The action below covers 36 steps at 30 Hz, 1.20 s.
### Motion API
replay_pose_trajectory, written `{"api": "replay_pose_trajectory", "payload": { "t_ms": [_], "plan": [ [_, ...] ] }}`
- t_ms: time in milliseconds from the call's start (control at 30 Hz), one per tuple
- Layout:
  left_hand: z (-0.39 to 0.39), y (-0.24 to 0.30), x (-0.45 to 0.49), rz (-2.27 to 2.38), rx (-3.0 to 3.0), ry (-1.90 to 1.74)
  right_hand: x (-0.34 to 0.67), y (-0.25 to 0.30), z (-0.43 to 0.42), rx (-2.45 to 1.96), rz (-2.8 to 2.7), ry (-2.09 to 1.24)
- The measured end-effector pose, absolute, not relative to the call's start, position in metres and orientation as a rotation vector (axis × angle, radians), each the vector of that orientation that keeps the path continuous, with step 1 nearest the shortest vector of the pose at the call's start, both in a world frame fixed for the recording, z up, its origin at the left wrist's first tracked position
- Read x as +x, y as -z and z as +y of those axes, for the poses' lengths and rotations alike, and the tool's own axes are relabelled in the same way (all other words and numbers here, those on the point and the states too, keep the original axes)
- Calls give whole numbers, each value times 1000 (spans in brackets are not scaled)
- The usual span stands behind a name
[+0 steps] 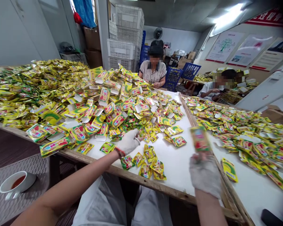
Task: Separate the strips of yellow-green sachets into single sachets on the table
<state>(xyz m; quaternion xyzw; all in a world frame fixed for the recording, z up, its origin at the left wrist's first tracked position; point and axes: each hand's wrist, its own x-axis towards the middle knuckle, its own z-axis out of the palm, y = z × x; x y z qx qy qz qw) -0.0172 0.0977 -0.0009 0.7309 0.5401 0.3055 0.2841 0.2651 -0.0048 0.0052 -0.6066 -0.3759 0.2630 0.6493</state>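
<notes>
- A rough, raw-wood divider (188, 110) runs away from the person along the bench (179, 163), whose top is smooth, flat and white
- Partly covering the divider in this view, the right hand (204, 168), in a greyish cloth glove, grips a carton (200, 138), a slim rectangle in yellow, green and red, upright and blurred by motion
- Left of the divider, the left hand (129, 142), in a whitish glove, bends its fingers narrowly beside small pouches (151, 130); whether it pinches one I cannot tell
- Nearer the person, left of the divider, lie loose pouches (158, 169), glossy, crinkled and softly puffed, roughly square with crimped edges
- Further left of the divider rises a heap of cartons (103, 95), many with pale cardboard flaps sticking out, backed by a mound of shiny film pouches (21, 88)
- Just right of the divider, one flat carton (229, 169) lies alone, near a long pile of crisp-edged cartons (254, 141)
- Far left of the divider, a glazed white cup (25, 181) with reddish-brown liquid sits on a grey surface (37, 166) with a woven-looking texture
- Beyond the divider's far end, a person in a striped shirt (153, 70) sits near latticed white plastic crates (126, 34)
</notes>
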Motion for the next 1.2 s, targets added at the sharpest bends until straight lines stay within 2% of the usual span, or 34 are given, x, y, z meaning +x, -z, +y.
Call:
{"api": "replay_pose_trajectory", "payload": {
  "t_ms": [67, 133, 233, 333, 433, 667, 867, 1033, 1200],
  "plan": [
    [126, 5, -17, 1581, 1847, -823, 288, -7, -1, -1128, -554, -528],
    [146, 12, -12, 1635, 1779, -822, 285, -2, 2, -1102, -514, -623],
    [161, 21, -2, 1634, 1703, -832, 239, 14, 13, -1387, -893, -879],
    [158, 26, 2, 1579, 1628, -886, 191, 33, 29, -1784, -1386, -722],
    [143, 28, -9, 1483, 1524, -935, 171, 45, 43, -1901, -1545, -599],
    [99, 33, -31, 1185, 1259, -951, 180, 36, 38, -1849, -1520, -602],
    [68, 22, -10, 1028, 1066, -980, 164, 8, 26, -1502, -1374, -976],
    [49, 14, 3, 779, 725, -993, 156, 5, 25, -1577, -1359, -889],
    [45, 25, 9, 855, 847, -1041, 152, 14, 24, -1534, -1320, -825]
  ]
}}
